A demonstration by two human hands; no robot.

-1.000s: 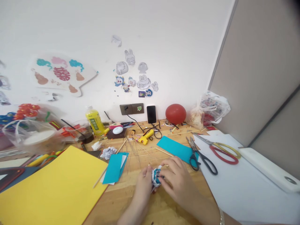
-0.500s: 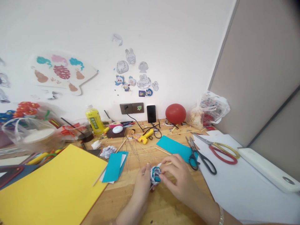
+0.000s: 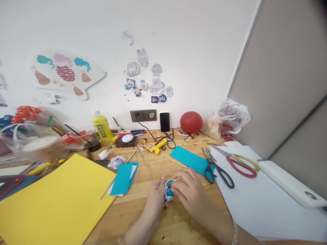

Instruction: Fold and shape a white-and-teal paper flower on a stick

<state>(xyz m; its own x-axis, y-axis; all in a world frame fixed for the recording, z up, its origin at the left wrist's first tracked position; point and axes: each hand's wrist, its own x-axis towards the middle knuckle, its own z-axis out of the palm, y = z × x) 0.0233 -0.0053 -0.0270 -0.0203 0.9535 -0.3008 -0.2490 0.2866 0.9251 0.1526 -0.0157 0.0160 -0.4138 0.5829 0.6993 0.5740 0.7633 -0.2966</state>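
A small blue-and-white paper flower (image 3: 169, 191), made of folded layers, is held over the front of the wooden table. My left hand (image 3: 156, 194) grips it from the left, the thumb along its side and the other fingers mostly hidden beneath. From the right, my right hand (image 3: 187, 187) pinches the flower's paper edge between thumb and fingertips. Left of my hands lie several blue paper pieces (image 3: 121, 179) over white ones. Beyond my right hand is a longer blue paper strip (image 3: 189, 158), with black-handled scissors (image 3: 216, 168) lying across its right end.
A yellow sheet (image 3: 56, 200) covers the left front. White paper (image 3: 258, 204) and red-and-yellow-handled scissors (image 3: 240, 161) lie right. Behind are a yellow glue gun (image 3: 158, 147), a phone (image 3: 165, 122), a red balloon (image 3: 191, 122), a yellow bottle (image 3: 102, 127) and a crumpled paper flower (image 3: 117, 162).
My right fingers have moved slightly left, closing in on the flower's edge and covering more of it. My left hand keeps its hold. The whole view has shifted a little.
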